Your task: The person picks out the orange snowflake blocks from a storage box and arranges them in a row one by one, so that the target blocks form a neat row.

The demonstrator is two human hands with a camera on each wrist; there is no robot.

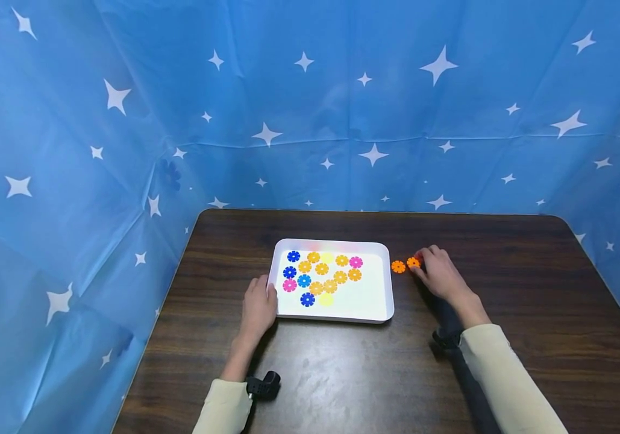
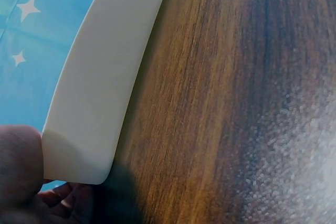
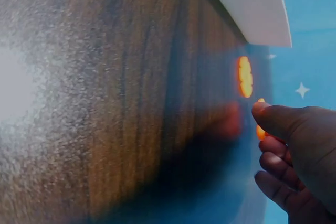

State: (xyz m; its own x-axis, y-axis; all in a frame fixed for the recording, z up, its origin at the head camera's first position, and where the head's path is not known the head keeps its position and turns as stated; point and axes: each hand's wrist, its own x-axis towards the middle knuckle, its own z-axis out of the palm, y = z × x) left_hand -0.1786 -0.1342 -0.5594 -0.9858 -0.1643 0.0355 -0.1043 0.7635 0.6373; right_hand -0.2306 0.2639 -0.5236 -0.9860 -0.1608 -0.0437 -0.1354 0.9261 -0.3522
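Note:
A white tray [image 1: 337, 319] lies on the table with several flower-shaped plastic discs inside, among them a dark blue disc [image 1: 307, 299], an orange disc [image 1: 355, 275] and a pink disc [image 1: 355, 262]. My left hand [image 1: 259, 306] grips the tray's left side, thumb at the rim; the left wrist view shows the tray wall [image 2: 105, 87] beside the thumb. Right of the tray, my right hand [image 1: 443, 276] pinches an orange flower disc [image 1: 413, 262], partly hidden by the thumb. Something reddish shows under those fingers, mostly covered. Another orange disc [image 1: 398, 267] lies between that hand and the tray.
The brown wood table [image 1: 337, 380] extends around the tray. A blue curtain with white stars [image 1: 315, 108] stands behind the table and along its sides. A black wrist camera [image 1: 264, 386] sits on the left wrist, with another [image 1: 446, 339] on the right.

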